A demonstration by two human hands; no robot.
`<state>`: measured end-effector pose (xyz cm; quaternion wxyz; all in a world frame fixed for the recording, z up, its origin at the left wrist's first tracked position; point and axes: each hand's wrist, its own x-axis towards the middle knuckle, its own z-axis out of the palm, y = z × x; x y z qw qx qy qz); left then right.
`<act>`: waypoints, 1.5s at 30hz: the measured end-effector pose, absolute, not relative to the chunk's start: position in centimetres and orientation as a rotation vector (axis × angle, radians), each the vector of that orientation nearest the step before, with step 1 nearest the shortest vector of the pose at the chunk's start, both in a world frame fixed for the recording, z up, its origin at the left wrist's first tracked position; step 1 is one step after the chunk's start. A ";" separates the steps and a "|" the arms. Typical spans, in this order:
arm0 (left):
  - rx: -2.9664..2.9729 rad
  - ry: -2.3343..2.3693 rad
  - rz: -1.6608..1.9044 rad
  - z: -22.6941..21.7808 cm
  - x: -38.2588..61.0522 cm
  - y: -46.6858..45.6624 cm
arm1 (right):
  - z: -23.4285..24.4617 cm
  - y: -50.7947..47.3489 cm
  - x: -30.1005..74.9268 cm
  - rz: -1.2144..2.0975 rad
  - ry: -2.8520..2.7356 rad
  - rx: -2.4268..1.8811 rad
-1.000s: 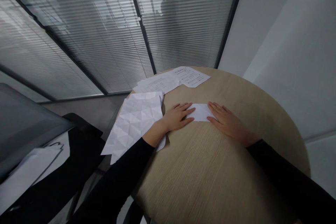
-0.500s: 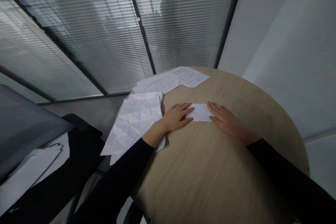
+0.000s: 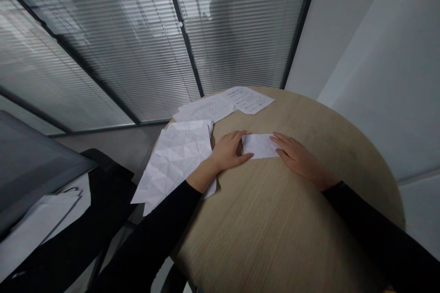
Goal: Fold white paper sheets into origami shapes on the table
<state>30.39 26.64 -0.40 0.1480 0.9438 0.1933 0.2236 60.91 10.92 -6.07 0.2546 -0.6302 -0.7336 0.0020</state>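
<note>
A small white rectangle of folded paper [image 3: 260, 146] lies flat on the round wooden table [image 3: 282, 219]. At its left end is my left hand [image 3: 229, 151], with the thumb and fingertips spread apart along the paper's edge. My right hand [image 3: 298, 155] rests over the right end, fingers stretched out and touching the paper. Neither hand is closed round it. Beside my left forearm lie creased white sheets [image 3: 178, 151], their folds making a pattern of triangles.
Printed sheets [image 3: 249, 100] lie at the table's far edge. To the left stands a black chair [image 3: 113, 192] with white papers [image 3: 41, 219] on it. Glass panels with blinds [image 3: 240, 32] rise behind the table, and a pale wall [image 3: 385, 55] stands on the right.
My left hand's fingers have drawn back toward the paper's left edge, uncovering more of it. The right hand has shifted only slightly, its fingers still on the paper.
</note>
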 end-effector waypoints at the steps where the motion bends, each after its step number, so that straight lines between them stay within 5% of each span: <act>1: 2.700 0.557 0.658 -0.4 30.4 26.6 | -6.1 11.0 60.9 -0.003 -1.984 -1.719; 13: 2.352 0.657 0.701 -1.8 30.9 27.6 | -5.6 11.3 60.4 -0.015 -1.910 -1.695; 21: 2.489 0.576 1.122 0.5 30.3 26.4 | -4.1 11.3 59.4 -0.003 -1.537 -1.672; 28: 2.690 0.182 0.680 0.7 30.2 25.3 | -3.2 10.6 59.6 0.115 -1.331 -1.676; 34: 2.520 0.044 0.526 0.8 30.4 25.0 | -4.7 11.2 59.9 -0.027 -1.728 -1.675; 45: 2.657 0.811 0.708 -1.0 30.4 26.9 | -6.7 11.6 61.2 -0.040 -1.813 -1.687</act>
